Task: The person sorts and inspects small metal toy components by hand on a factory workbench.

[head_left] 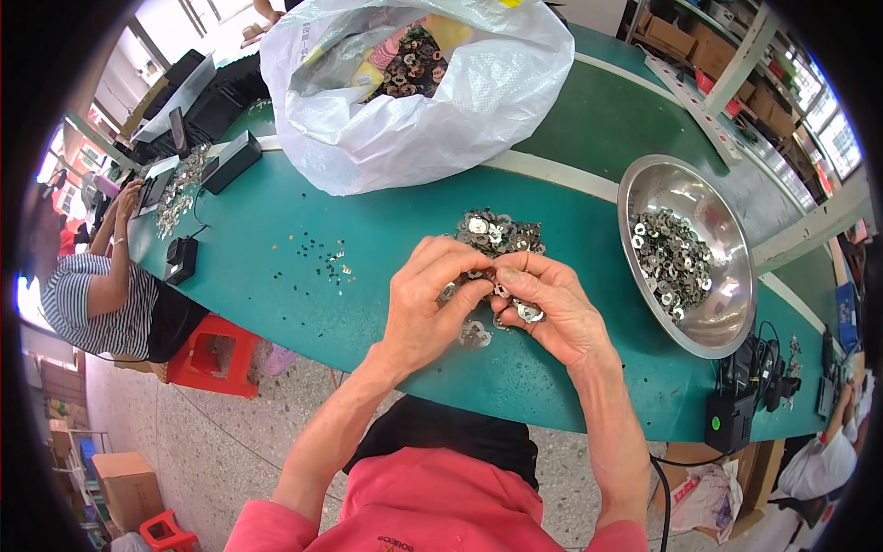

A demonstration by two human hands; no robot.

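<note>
My left hand (pixel 425 304) and my right hand (pixel 557 308) meet over the green table, thumbs and fingers pinched together. Small flat metal washer-like pieces (pixel 529 312) show in the fingers of my right hand. Similar pieces are at the fingertips of my left hand, partly covered by the fingers. Just beyond my hands lies a heap of silver and dark washer-like pieces (pixel 495 228). A few shiny loose pieces (pixel 474 334) rest on the table below my fingers.
A white woven bag (pixel 368 152) with more pieces stands at the far side. To the right is a steel bowl (pixel 727 336) of pieces. Tiny black bits (pixel 322 250) are scattered left. A black power box (pixel 729 420) sits at the right edge. A co-worker (pixel 101 294) sits left.
</note>
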